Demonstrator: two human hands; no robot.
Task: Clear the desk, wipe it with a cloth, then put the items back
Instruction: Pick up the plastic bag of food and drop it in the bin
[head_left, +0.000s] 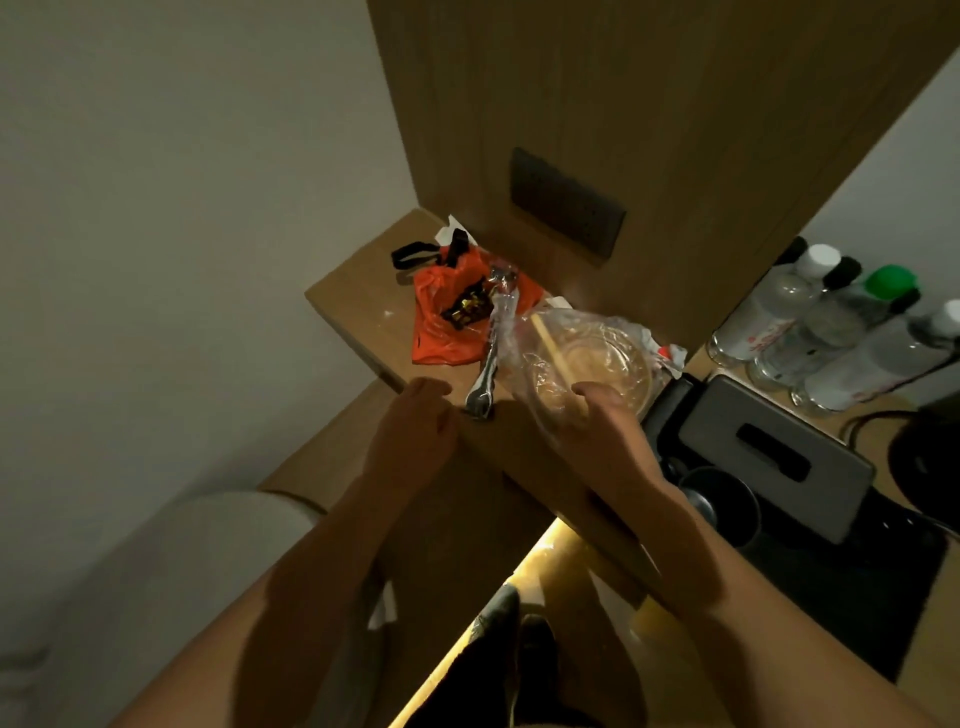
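r hand (605, 415) grips clear bowl (597, 364) in plastic, fingertips hidden; l hand (415, 421) beside

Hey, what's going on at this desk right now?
A person is starting to clear a small wooden desk. Their right hand grips a clear plastic bowl wrapped in a plastic bag, with chopsticks inside. Their left hand rests open at the desk's front edge beside a metal wrench. An orange plastic bag lies behind, not yet moved.
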